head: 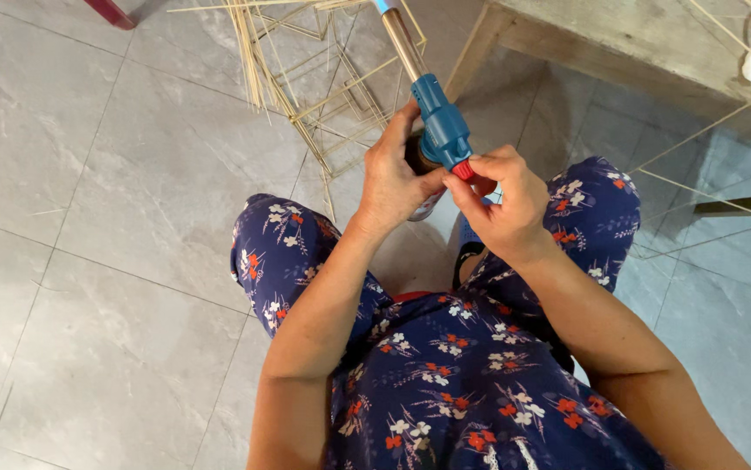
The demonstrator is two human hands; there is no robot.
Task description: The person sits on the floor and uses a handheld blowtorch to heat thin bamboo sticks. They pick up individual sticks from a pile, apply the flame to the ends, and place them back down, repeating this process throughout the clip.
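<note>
Blue gas torch point(438, 117): held over the lap, between the knees, above grey tiled floor point(88, 174). Long axis running from the red knob point(463, 170) near the body up and away to the metal nozzle tube point(403, 43), tilted slightly left toward the top edge of the view.

Canister point(419, 161): dark, mostly hidden behind the left palm; lower end pale, peeking out beneath.

Left hand point(393, 178): wrapped shut around canister just below the torch head, thumb on the blue body.

Right hand point(502, 204): fingertips pinched closed on the red knob, at the rear end of the torch; remaining fingers curled. Nearer of the two to the knob, approaching from the right side.

Bamboo-strip frame point(306, 78): thin pale sticks, lying on floor beyond the nozzle, well apart from both hands.

Wooden bench point(619, 43): upper right corner, loose strips leaning across.
</note>
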